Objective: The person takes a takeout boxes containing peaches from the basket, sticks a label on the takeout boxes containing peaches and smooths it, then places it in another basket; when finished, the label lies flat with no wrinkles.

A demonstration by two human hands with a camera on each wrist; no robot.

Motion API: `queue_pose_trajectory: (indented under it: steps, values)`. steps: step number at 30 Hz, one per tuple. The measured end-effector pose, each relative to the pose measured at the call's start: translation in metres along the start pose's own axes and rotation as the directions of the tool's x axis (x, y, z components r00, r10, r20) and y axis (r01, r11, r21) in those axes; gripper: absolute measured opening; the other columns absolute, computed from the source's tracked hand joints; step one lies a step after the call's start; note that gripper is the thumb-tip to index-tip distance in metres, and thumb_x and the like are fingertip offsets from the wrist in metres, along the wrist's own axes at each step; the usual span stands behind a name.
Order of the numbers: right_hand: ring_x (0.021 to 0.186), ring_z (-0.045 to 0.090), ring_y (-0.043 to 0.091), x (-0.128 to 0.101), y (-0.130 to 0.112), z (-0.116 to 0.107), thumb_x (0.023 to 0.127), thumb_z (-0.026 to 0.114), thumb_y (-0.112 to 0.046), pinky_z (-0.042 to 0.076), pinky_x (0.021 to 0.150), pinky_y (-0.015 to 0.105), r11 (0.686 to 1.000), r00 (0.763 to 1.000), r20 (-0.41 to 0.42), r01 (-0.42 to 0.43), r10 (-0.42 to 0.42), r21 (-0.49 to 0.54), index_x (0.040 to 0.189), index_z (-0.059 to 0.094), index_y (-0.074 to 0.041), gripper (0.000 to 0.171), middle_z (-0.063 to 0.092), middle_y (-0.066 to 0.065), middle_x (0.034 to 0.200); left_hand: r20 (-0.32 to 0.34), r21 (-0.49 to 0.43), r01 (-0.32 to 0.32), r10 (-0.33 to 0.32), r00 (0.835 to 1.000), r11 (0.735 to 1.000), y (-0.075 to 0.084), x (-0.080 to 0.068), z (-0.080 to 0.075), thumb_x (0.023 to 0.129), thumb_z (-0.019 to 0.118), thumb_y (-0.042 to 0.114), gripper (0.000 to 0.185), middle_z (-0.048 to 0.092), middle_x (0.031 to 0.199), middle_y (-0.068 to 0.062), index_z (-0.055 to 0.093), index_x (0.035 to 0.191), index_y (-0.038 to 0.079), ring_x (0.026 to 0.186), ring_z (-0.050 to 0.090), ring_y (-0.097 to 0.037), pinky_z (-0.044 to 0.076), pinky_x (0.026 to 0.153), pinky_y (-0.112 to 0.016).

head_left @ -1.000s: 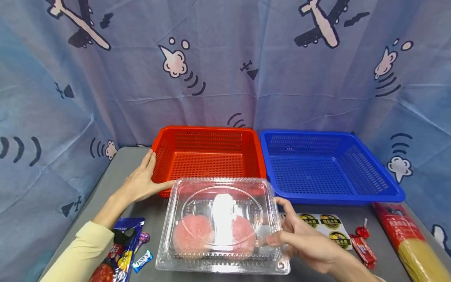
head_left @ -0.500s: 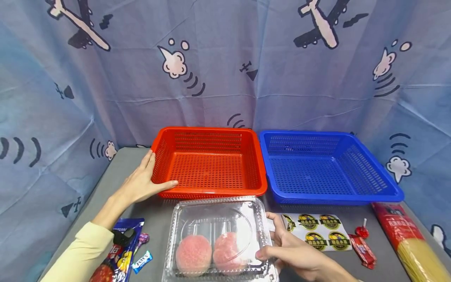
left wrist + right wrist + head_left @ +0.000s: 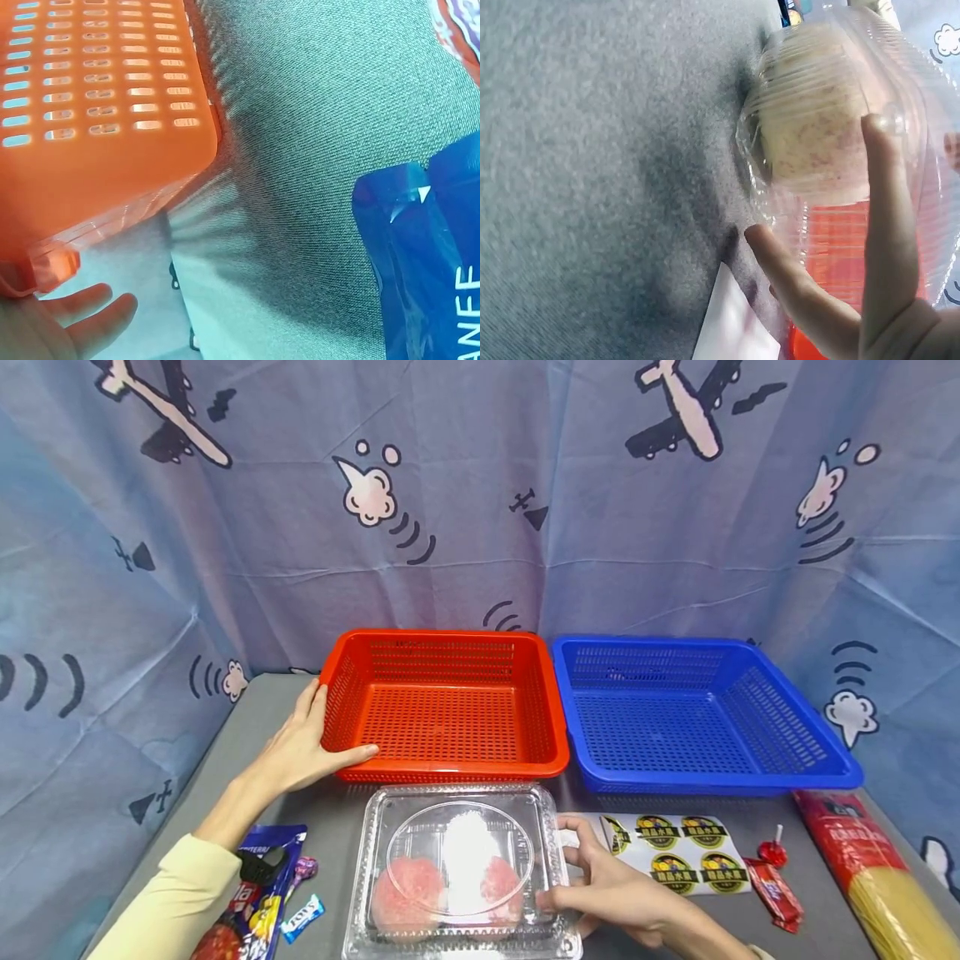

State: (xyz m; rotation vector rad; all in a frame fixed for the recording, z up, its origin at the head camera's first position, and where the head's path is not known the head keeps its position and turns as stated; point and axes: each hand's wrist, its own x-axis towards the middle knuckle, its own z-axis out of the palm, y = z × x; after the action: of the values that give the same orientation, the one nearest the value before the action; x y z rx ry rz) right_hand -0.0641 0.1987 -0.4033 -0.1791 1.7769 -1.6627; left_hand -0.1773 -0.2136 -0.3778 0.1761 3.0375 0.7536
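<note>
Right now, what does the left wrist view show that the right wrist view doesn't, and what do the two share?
Only the left wrist view shows the left hand at the corner of the red basket, and a blue snack bag lying to the side. Only the right wrist view shows the right hand with its fingers against the clear plastic container holding pink round pieces, plus the white edge of a sticker sheet. Both show the grey table cover and some of the red basket.
</note>
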Motion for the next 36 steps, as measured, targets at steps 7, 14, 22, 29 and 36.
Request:
queue_pose_trajectory:
  steps: [7,14,22,29,36]
  values:
    - [0.092,0.067,0.019,0.004,0.003,0.002,0.087,0.067,-0.004,0.059,0.057,0.027,1.000,1.000,0.010,0.007,-0.007,0.005,0.148,0.006,-0.010,0.087,0.053,0.018,0.131,-0.034,-0.017,-0.008,0.008,0.999,1.000,-0.002,0.001,0.003,0.077,0.070,0.077,0.129,0.010,0.170,-0.019,0.004,0.166,0.011,0.147,0.033,-0.050,0.037,0.110,-0.074]
    - [0.098,0.068,0.020,0.003,0.005,0.004,0.091,0.071,-0.009,0.061,0.066,0.033,1.000,1.000,0.015,0.009,-0.009,-0.004,0.154,0.004,-0.010,0.092,0.046,0.024,0.137,-0.061,0.022,-0.007,0.009,0.998,1.000,-0.002,-0.002,0.005,0.080,0.064,0.080,0.122,0.016,0.169,-0.016,0.009,0.165,0.012,0.148,0.033,-0.046,0.042,0.102,-0.076]
    - [0.119,0.063,0.030,-0.009,0.001,-0.010,0.098,0.068,-0.018,0.062,0.085,0.038,0.987,0.994,0.034,0.103,-0.100,-0.126,0.162,0.009,-0.009,0.087,0.032,0.039,0.149,-0.143,0.102,-0.075,0.090,0.986,0.992,0.003,-0.018,0.001,0.083,0.065,0.074,0.106,0.022,0.169,-0.014,0.024,0.163,0.017,0.147,0.033,-0.047,0.039,0.104,-0.076]
    - [0.102,0.064,0.006,-0.015,0.002,-0.043,0.089,0.079,-0.016,0.060,0.072,0.024,0.724,0.875,-0.140,0.283,-0.464,-0.629,0.135,0.059,-0.001,0.052,0.063,0.024,0.129,-0.180,0.087,-0.135,0.148,0.972,0.987,0.017,-0.058,0.001,0.079,0.074,0.069,0.110,0.025,0.167,-0.015,0.027,0.162,0.016,0.142,0.038,-0.049,0.041,0.095,-0.079]
    - [0.084,0.058,0.002,-0.018,0.006,-0.070,0.076,0.090,-0.017,0.055,0.064,0.023,0.520,0.801,-0.197,0.160,-0.565,-0.839,0.118,0.072,-0.005,0.047,0.069,0.008,0.107,-0.184,0.045,-0.215,0.219,0.958,0.976,0.036,-0.098,0.012,0.073,0.082,0.064,0.116,0.027,0.165,-0.011,0.027,0.161,0.013,0.140,0.042,-0.046,0.046,0.092,-0.076]
